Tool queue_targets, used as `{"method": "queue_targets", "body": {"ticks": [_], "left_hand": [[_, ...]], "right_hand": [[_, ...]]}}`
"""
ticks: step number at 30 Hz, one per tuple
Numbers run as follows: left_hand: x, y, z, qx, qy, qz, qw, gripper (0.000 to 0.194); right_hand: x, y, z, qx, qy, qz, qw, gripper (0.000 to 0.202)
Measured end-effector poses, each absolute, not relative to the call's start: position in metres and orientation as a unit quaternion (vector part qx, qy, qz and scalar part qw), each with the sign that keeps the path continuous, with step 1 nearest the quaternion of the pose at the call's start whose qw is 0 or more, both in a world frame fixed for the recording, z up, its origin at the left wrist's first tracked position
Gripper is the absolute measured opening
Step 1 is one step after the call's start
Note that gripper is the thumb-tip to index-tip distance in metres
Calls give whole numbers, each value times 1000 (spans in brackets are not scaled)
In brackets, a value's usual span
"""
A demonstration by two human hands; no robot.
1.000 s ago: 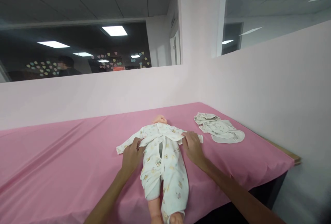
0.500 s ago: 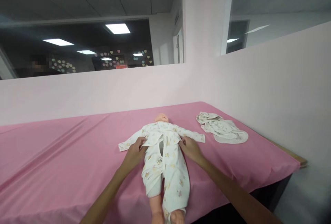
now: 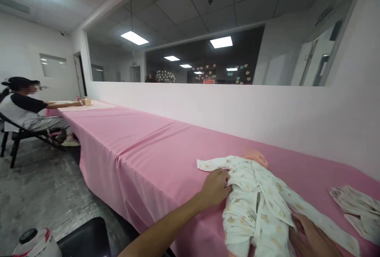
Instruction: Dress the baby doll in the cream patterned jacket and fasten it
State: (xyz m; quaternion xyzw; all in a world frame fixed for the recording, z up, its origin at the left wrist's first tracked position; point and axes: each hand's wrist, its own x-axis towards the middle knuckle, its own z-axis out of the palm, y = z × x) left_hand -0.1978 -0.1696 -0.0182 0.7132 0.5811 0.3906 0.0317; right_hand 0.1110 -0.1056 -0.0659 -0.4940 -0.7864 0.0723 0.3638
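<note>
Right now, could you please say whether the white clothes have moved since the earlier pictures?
No: the white clothes still lie near the far right corner of the pink cloth; the camera's view has swung left.

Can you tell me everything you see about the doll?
The doll lies on the pink cloth, its smooth, plastic-looking head at the far end. It wears a white, soft-looking long-sleeved top and trousers printed with what look like little bears. The sleeves are spread apart; the trousers have a slit in front. The left hand touches one side of the top, the right hand the other. Its feet are out of view.
</note>
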Motion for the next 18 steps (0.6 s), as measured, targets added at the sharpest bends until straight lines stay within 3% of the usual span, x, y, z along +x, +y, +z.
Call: {"method": "queue_targets", "body": {"ticks": [4,8,14,18], "left_hand": [[-186,-168,-3,716,528,450,81,20],[-189,-174,-2,786,464,408,27,31],[-189,-185,-4,787,467,399,63,13],[-181,-187,2,812,456,359,63,11]], "right_hand": [[90,-116,-38,-541,-768,147,309,23],[92,-138,-22,-611,-723,112,302,23],[84,-153,-24,-521,-773,46,360,29],[63,-162,-20,-443,-819,48,361,25]]}}
